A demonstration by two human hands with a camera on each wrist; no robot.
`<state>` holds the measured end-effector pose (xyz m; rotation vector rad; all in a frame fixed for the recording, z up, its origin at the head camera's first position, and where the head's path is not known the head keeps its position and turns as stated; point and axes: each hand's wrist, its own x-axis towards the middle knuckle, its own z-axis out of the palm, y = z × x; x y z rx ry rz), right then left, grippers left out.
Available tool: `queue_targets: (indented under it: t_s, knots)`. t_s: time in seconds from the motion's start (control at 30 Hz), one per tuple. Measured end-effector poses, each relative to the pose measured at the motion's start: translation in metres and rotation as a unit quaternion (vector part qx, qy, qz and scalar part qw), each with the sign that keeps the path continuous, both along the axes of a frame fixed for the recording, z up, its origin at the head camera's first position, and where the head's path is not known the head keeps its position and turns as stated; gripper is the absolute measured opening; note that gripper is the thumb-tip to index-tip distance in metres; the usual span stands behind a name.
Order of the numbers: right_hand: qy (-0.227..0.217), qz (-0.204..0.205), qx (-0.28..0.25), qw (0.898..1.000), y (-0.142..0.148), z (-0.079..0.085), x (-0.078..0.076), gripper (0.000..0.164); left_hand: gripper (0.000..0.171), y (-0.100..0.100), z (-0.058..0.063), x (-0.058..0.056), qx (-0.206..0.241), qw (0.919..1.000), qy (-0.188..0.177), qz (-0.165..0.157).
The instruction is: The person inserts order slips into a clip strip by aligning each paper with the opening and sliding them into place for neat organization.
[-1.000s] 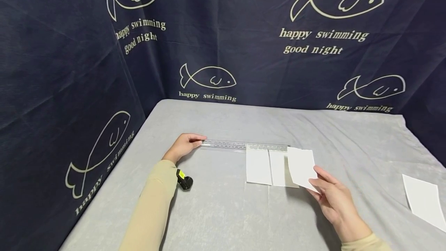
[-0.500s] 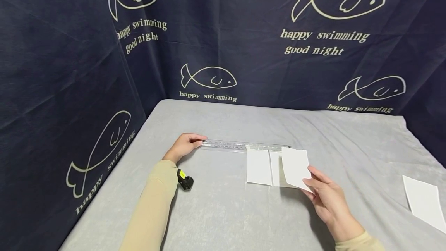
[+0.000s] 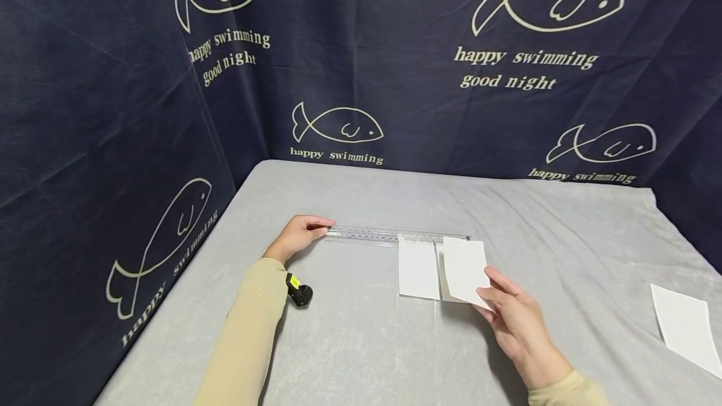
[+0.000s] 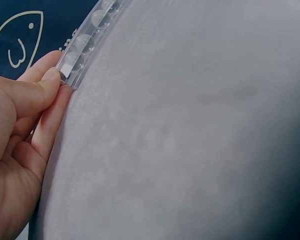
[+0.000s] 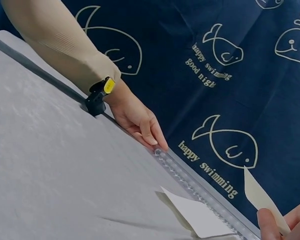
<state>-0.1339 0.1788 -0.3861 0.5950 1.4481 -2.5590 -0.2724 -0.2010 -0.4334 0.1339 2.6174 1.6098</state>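
Note:
A long clear plastic strip with a row of round bumps runs across the table. My left hand pinches its left end between thumb and fingers, as the left wrist view shows close up. Two white cards stand side by side along the strip's right half, their upper edges at it: the left card shows fully, while the right one is mostly covered. In front of that one, my right hand holds another white card, pinched at its lower right edge and tilted. The right wrist view shows this held card edge-on.
Another white card lies apart at the table's right side. A black wrist device with a yellow mark sits on the left wrist. Grey cloth covers the table, and dark fish-print curtains rise behind and at the left.
My right hand has moved left with its card, which now covers more of the second card by the strip. The left hand and strip have stayed in place.

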Motion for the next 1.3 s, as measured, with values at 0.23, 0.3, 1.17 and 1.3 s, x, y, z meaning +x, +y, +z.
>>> queue_targets:
  t_s: [0.23, 0.3, 1.17, 1.3]
  knots:
    - [0.0, 0.001, 0.009, 1.0, -0.009, 0.0, 0.001, 0.045, 0.024, 0.0, -0.001, -0.001, -0.014, 0.9999, -0.009, 0.003]
    - [-0.002, 0.001, 0.011, 1.0, -0.011, 0.0, 0.001, 0.045, 0.024, 0.0, -0.001, -0.001, -0.018, 0.9998, -0.011, 0.004]
    - [0.01, 0.012, 0.068, 0.998, -0.034, 0.001, 0.001, 0.068, 0.024, -0.001, -0.001, -0.002, -0.012, 0.9999, -0.012, 0.004]
    - [0.016, 0.014, 0.072, 0.997, -0.038, 0.001, 0.0, 0.067, 0.024, -0.001, -0.001, -0.002, -0.016, 0.9998, -0.012, 0.003]
